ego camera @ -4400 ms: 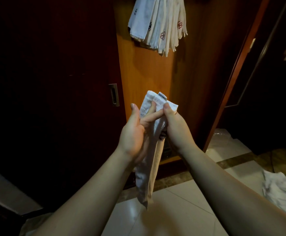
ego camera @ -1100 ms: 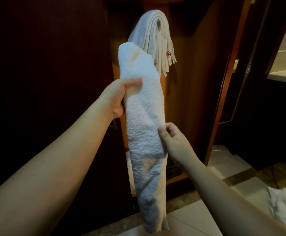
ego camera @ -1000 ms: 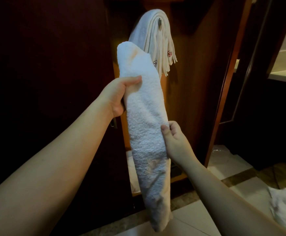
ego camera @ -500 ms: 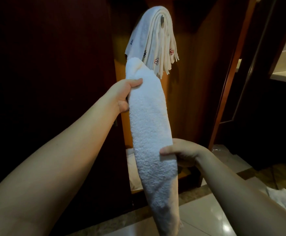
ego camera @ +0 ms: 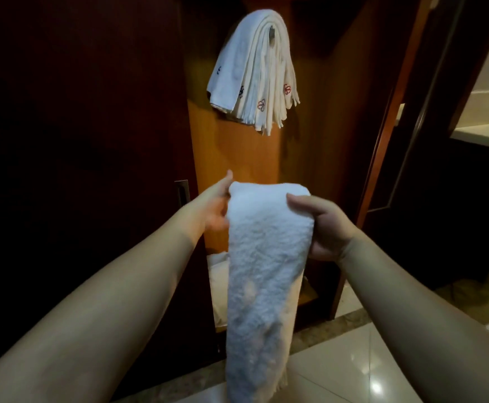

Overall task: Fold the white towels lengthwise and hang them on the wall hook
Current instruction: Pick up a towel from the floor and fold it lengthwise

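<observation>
A long white towel (ego camera: pixel 263 271), folded into a narrow strip, hangs down in front of me from its doubled-over top edge. My left hand (ego camera: pixel 212 206) holds the top left corner, thumb up, fingers hidden behind the cloth. My right hand (ego camera: pixel 323 225) grips the top right corner with the thumb laid over the front. Above, several folded white towels (ego camera: pixel 255 74) with small red and dark embroidery hang over a metal wall hook (ego camera: pixel 271 34) on the wooden panel.
A dark sliding door with a recessed handle (ego camera: pixel 181 191) stands to the left. A low shelf (ego camera: pixel 218 289) with white cloth sits under the panel. A wooden door frame (ego camera: pixel 382 126) stands at the right, with a countertop (ego camera: pixel 487 135) beyond it. Tiled floor (ego camera: pixel 353 370) lies below.
The towel's top has dropped from up near the hook to chest height. My right hand moved up from the towel's middle to its top right corner, and the top edge now lies level between both hands.
</observation>
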Tool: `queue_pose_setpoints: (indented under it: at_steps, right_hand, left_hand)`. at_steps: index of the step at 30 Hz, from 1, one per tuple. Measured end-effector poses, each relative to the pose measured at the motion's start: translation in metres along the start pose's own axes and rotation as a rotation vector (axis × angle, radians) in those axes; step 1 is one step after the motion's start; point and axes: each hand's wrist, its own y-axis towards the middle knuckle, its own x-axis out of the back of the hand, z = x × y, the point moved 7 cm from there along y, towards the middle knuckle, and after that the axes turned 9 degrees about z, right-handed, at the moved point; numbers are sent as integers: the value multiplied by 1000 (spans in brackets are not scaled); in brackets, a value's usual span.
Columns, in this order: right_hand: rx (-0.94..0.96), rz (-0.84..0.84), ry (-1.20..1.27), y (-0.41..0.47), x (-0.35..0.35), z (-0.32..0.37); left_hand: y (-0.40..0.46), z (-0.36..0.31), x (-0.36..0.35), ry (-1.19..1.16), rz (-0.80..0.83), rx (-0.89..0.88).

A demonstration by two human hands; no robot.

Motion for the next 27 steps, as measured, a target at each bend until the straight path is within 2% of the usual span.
queue_pose_setpoints:
  at_steps: [3, 6, 9, 11, 19, 23, 27]
  right_hand:
    - [109, -52, -5, 4, 3, 30]
    - [179, -137, -30, 10, 9, 54]
    - [197, -243, -79, 15, 18, 66]
    - [213, -291, -90, 19, 21, 76]
    - [296, -397, -153, 29, 21, 123]
    - [309, -419, -190, 32, 21, 134]
    - [362, -468, -171, 36, 24, 155]
  left_hand:
    - [-9, 22, -7, 3, 199, -34]
    - [-31, 38, -14, 48, 316, -116]
    - [-44, 36, -14, 276, 280, -248]
    - [-46, 36, -11, 375, 260, -271]
    - [-42, 93, 8, 333, 264, -169]
    - [-40, 88, 18, 338, 215, -186]
    - [-31, 95, 30, 435, 217, -87]
